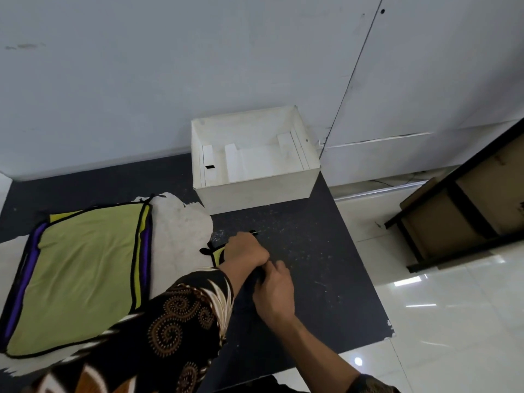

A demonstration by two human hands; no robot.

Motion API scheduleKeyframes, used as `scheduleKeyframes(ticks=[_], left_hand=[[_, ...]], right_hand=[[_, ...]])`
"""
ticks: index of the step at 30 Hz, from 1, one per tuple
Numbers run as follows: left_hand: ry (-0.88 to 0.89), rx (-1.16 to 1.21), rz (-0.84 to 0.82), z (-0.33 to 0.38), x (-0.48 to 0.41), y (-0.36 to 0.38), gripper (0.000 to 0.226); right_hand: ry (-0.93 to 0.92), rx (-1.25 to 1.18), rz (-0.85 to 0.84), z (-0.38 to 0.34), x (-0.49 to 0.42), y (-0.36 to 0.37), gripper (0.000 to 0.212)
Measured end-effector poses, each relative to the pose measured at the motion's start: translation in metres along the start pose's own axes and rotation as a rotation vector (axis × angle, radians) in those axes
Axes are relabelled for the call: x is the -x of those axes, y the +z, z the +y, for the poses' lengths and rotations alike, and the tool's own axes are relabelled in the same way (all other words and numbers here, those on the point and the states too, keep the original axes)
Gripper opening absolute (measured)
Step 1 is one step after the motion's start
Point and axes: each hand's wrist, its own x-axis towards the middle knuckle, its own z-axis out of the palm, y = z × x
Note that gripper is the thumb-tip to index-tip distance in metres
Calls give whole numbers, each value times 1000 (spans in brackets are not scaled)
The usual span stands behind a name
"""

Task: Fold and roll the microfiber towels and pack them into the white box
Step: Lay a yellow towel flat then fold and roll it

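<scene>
An open white box [255,191] stands on the dark mat against the wall, with only white inner flaps showing inside. A stack of flat green towels [79,276] with black and purple edging lies at the left. In the middle of the mat a small green towel [217,255] with black trim is bunched under my hands, mostly hidden. My left hand [245,249] presses down on it with fingers closed. My right hand [273,290] grips its near end just below the left hand.
The dark mat [312,265] is worn through to white at the left of centre. A white wall rises right behind the box. At the right are glossy floor tiles [453,321] and a black-framed shelf [467,211] holding cardboard boxes.
</scene>
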Motion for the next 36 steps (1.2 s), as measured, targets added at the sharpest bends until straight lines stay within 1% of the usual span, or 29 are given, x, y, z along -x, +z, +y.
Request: scheduleKeyframes(ticks=[3, 4, 6, 8, 12, 16, 18, 21, 24, 28, 30, 33, 34, 36], left_hand=[[-4, 62, 50, -3, 4, 0, 44], [-3, 109, 50, -6, 4, -2, 38], [-8, 243, 27, -14, 2, -5, 28], [-10, 413, 15, -27, 1, -7, 21], [19, 615, 15, -55, 0, -11, 24], [-11, 778, 9, -79, -7, -13, 25], [-36, 819, 7, -90, -13, -11, 21], [-102, 857, 16, -100, -12, -17, 13], [-156, 843, 17, -105, -5, -24, 9], [-196, 809, -1, -109, -2, -23, 8], [-202, 793, -1, -110, -1, -23, 8], [-197, 786, -5, -110, 0, -25, 10], [-193, 787, -12, -110, 0, -26, 11], [-184, 788, -31, -112, -2, -26, 15]], right_hand=[[32, -10, -9, 5, 4, 0, 23], [49, 9, -26, 6, 5, 0, 24], [76, 47, -62, 9, 6, 0, 27], [61, 71, -70, 9, 8, 0, 26], [-69, 166, -6, 11, 14, 4, 27], [-272, 281, -18, 18, 20, 10, 47], [-364, 356, -36, 19, 20, 10, 47], [-462, 444, -67, 23, 21, 8, 41], [-477, 464, -92, 27, 22, 8, 37], [-525, 414, -43, 25, 22, 5, 20], [-557, 377, -45, 18, 23, 1, 21], [-576, 446, -83, 13, 21, 5, 36], [-566, 486, -87, 13, 19, 7, 35], [-543, 506, -91, 13, 15, 11, 24]])
